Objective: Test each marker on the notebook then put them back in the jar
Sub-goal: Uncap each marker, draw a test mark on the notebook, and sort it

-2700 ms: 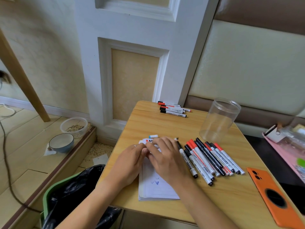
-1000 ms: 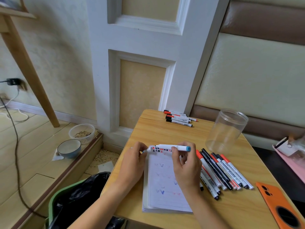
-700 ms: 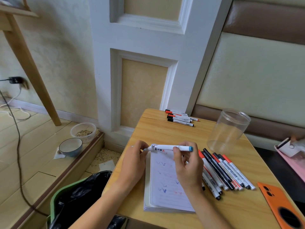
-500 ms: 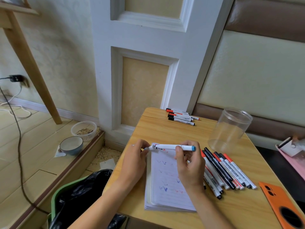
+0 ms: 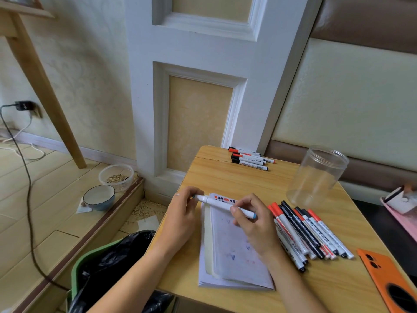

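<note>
A white marker with a blue end lies across both hands above the top of the open notebook. My left hand pinches its left end, apparently the cap. My right hand grips the barrel near the blue end. The notebook page carries small blue and red marks. Several red and black markers lie in a row right of the notebook. A second small group of markers sits at the table's far edge. The clear plastic jar stands empty at the back right.
An orange phone lies at the table's front right corner. A green bin with a black bag stands below the left edge. A pink tray is at the far right. Bowls and a cable are on the floor.
The marker has tilted, its blue end dropping toward the notebook page with my right hand. My left hand stays pinched on the left end.
</note>
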